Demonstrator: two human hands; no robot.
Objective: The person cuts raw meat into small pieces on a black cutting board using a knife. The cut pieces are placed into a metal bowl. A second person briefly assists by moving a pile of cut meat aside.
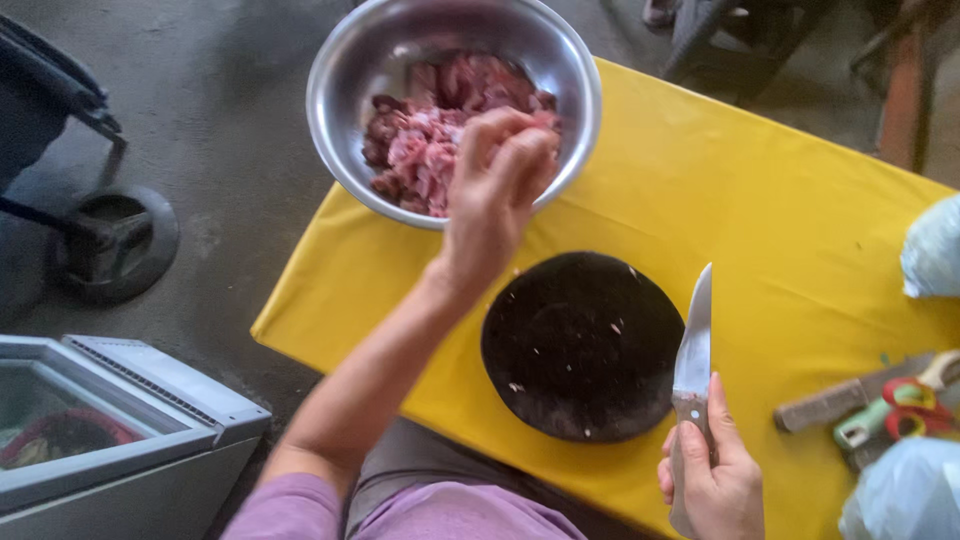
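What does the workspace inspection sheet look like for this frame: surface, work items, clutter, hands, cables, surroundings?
Surface: table under a yellow cover, scraps on it.
Work items: steel bowl of cut raw meat at the table's far corner; round dark cutting board with small bits, no meat on it; knife, blade pointing up.
Clutter: scissors, a wooden-handled tool and white plastic bags at the right edge.
Hands: left hand in the bowl on the meat; right hand gripping the knife handle.
Cables: nothing seen.
Surroundings: concrete floor, chest freezer lower left, a wheel at left.
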